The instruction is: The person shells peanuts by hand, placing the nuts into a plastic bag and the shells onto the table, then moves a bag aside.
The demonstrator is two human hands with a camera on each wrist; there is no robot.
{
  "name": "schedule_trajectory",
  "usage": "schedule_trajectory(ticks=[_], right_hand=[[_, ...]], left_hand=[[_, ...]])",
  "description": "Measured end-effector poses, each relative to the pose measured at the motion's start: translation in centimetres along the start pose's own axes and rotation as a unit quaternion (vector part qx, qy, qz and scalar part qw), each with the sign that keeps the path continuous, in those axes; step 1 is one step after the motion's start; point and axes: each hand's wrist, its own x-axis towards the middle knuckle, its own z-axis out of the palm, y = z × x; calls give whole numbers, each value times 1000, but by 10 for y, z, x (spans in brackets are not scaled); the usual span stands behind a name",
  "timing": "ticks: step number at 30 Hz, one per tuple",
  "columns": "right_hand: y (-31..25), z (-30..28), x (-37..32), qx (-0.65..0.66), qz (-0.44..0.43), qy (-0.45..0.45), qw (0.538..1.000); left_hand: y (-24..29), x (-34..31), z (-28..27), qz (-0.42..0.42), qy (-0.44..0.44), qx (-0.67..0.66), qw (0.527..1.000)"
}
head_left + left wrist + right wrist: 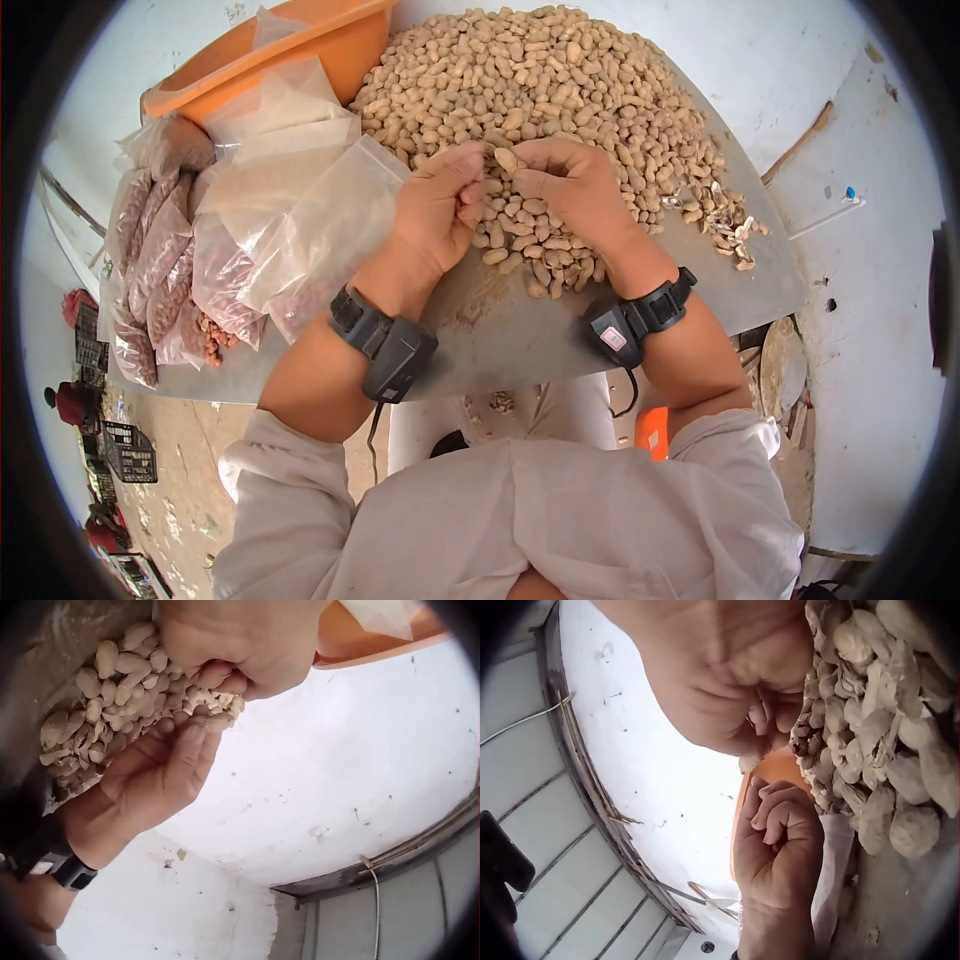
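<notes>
In the head view my right hand point(575, 185) pinches an unshelled peanut point(508, 160) between thumb and fingers, in front of a large peanut heap point(540, 75). My left hand point(437, 205) is close beside it, fingers curled and their tips near that peanut. No object shows in the left hand's curled fingers point(780, 814) in the right wrist view; its palm is partly hidden. From the left wrist the pinched peanut point(217, 720) appears at the right hand's fingertips, just below the left hand point(240, 637). Loose peanuts point(545, 265) lie under both hands on the grey table point(480, 350).
Clear plastic bags of reddish kernels point(160, 260) lie on the table's left side, with flatter clear bags point(310, 220) beside them. Behind stands an orange basin point(330, 60). Broken shells point(735, 220) lie at the right. Black crates point(130, 450) stand on the floor at left.
</notes>
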Motion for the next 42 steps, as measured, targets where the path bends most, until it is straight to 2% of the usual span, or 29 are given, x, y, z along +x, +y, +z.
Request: schedule_trajectory(ticks=[5,8,17,23,27,30,33,36,42], right_hand=[[0,1,-2,-4,-44,13,999],[4,-2,-2,-18,-45,0,999],[0,-5,-6,-52,-26,-20,998],[1,-6,-6,-54,-39,-30,997],[-4,-2,-9,-63,-38,-4,997],[0,1,-9,-10,-21,5,1000],[4,6,-8,101,19,20,995],[10,7,-6,238,65,19,969],[9,11,-8,336,115,29,934]], left_hand=[[-9,-9,16,67,-11,141,988],[-12,-13,21,84,6,172,981],[-11,-11,14,104,-17,256,961],[-12,-10,11,150,-20,350,924],[-16,-13,14,166,-7,332,929],[-20,-11,13,172,-18,293,940],[-21,-12,16,160,-21,245,956],[-23,-12,17,167,-19,232,958],[-24,-10,18,167,-12,217,962]])
